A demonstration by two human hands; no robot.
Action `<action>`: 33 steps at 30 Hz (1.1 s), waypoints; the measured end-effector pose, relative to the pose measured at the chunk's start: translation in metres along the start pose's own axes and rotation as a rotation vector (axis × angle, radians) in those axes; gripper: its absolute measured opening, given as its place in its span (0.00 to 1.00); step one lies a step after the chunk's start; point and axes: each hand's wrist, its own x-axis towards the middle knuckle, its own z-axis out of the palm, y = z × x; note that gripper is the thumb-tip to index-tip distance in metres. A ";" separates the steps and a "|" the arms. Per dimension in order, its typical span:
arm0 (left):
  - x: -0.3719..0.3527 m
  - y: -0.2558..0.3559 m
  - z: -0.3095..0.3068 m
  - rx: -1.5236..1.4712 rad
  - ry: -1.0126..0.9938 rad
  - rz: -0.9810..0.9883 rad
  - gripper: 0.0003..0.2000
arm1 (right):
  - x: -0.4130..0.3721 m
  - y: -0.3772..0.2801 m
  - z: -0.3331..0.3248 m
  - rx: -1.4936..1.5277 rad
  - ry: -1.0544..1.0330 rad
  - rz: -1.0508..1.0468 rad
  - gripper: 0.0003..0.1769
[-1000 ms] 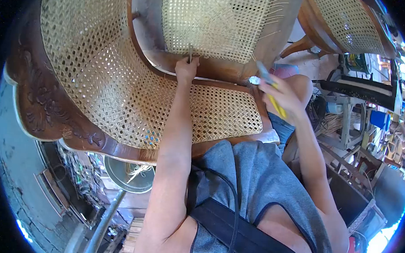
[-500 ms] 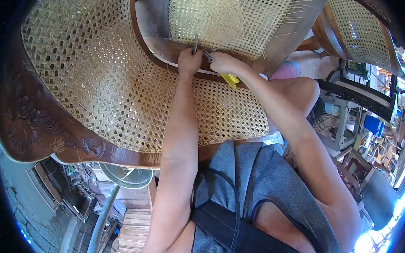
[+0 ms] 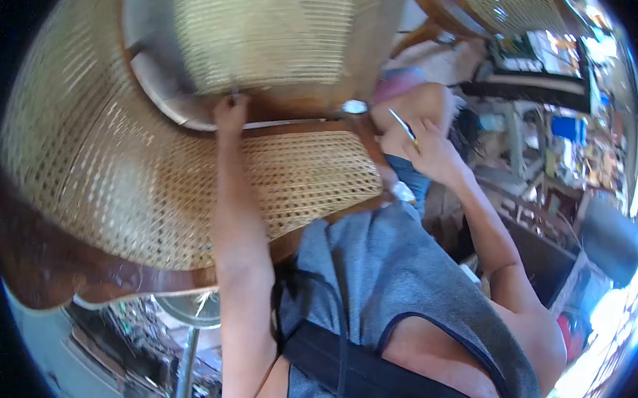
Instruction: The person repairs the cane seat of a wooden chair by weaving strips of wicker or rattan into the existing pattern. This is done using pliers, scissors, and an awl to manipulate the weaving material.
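Seemingly, the left hand [image 3: 230, 112] is pinching a stiff, thin peg [image 3: 234, 93] (badly blurred) at the chair rail [image 3: 301, 107]. Right of that rail, the right hand [image 3: 426, 152] is gripping a light yellow-handled tool [image 3: 405, 129] by its handle.

Cluttered sunlit workshop, blue container [image 3: 568, 128], metal basin [image 3: 189, 311]

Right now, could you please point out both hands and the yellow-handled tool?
left hand [image 3: 230, 114]: head view, the knuckles.
right hand [image 3: 428, 151]: head view, back of hand.
yellow-handled tool [image 3: 401, 123]: head view, its shaft.

The scene is viewed from head height, steeply downward and close; a woven chair [image 3: 121, 162] is framed upper left, the wearer's torso [image 3: 400, 288] below.
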 end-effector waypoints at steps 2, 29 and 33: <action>-0.009 0.015 -0.009 -0.065 0.000 -0.012 0.19 | -0.044 0.022 0.006 0.040 0.003 0.068 0.24; -0.026 0.035 -0.003 -0.072 0.094 -0.037 0.14 | 0.247 -0.146 0.123 -0.183 0.318 -0.849 0.09; -0.029 0.045 -0.007 -0.043 0.076 -0.084 0.16 | 0.247 -0.149 0.124 -0.242 0.383 -0.864 0.07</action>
